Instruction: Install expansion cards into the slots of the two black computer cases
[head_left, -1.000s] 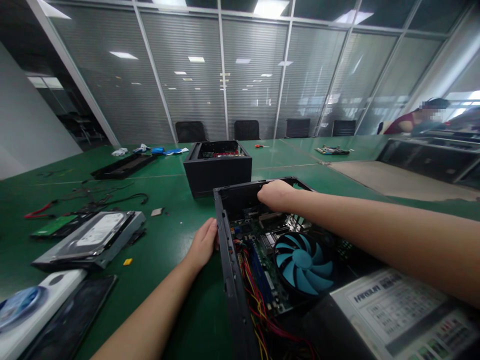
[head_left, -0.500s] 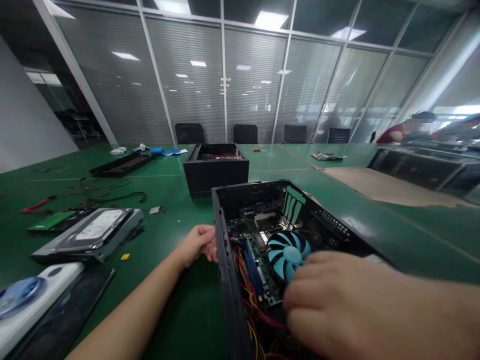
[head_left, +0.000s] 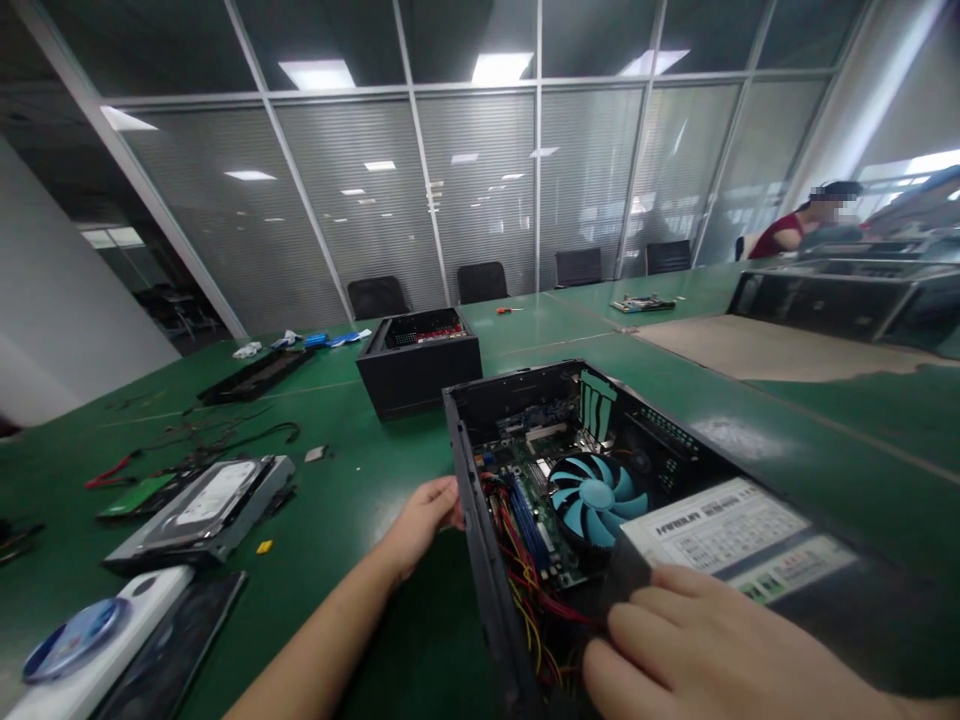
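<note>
An open black computer case (head_left: 491,580) lies in front of me on the table. Inside it are a turquoise-bladed cooling fan (head_left: 598,495), blue memory slots (head_left: 531,520), a circuit board, and red and yellow cables (head_left: 534,612). A labelled power supply (head_left: 712,525) fills the near right part. My left hand (head_left: 427,515) holds the case's left wall, its fingertips partly hidden. Curled over the near left corner of the power supply is my right hand (head_left: 690,640); its fingertips are out of sight, so what they grip is not visible.
A second black case (head_left: 420,375) stands behind. At left lie a hard drive (head_left: 214,500), loose cables (head_left: 225,435), a yellow piece (head_left: 264,547) and a white strip with a blue disc (head_left: 79,640). At far right, a person (head_left: 784,235) sits beyond another case (head_left: 840,300).
My right hand has moved down and back from the fan, uncovering the fan and power supply. My left hand stays at the case's left wall. The view has tilted.
</note>
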